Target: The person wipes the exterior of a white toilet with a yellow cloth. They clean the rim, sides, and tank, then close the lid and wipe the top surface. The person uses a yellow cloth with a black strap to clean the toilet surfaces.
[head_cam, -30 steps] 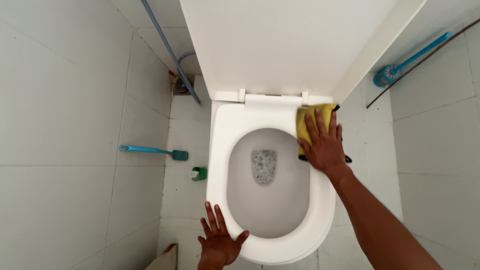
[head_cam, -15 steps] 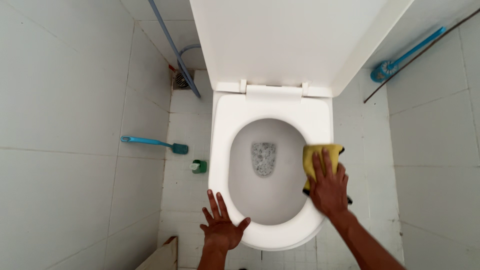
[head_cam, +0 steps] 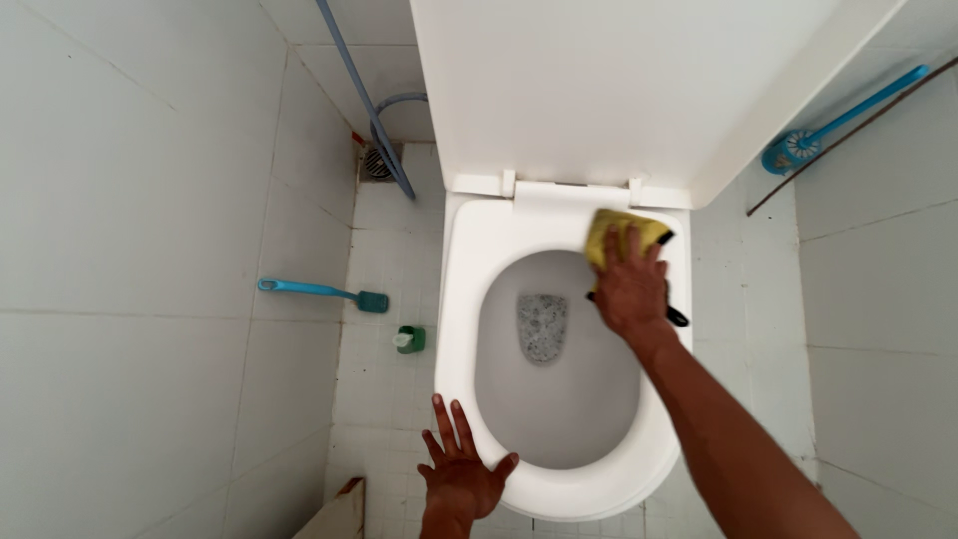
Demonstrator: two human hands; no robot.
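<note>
Since the earlier frame, the right hand [head_cam: 629, 289] has been moved up the toilet seat [head_cam: 469, 260], fingers pressed flat on the yellow cloth [head_cam: 611, 230]; the left hand [head_cam: 461, 477] is braced, fingers splayed, at the seat's front.

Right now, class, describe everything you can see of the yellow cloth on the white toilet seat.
The yellow cleaning cloth looks soft and slightly bunched, with a dark edge or backing showing at its right corner and below the hand. It lies flat on the back right part of the white toilet seat, just in front of the hinges and the raised lid. The right hand presses down on it, fingers spread, covering its lower half.
</note>
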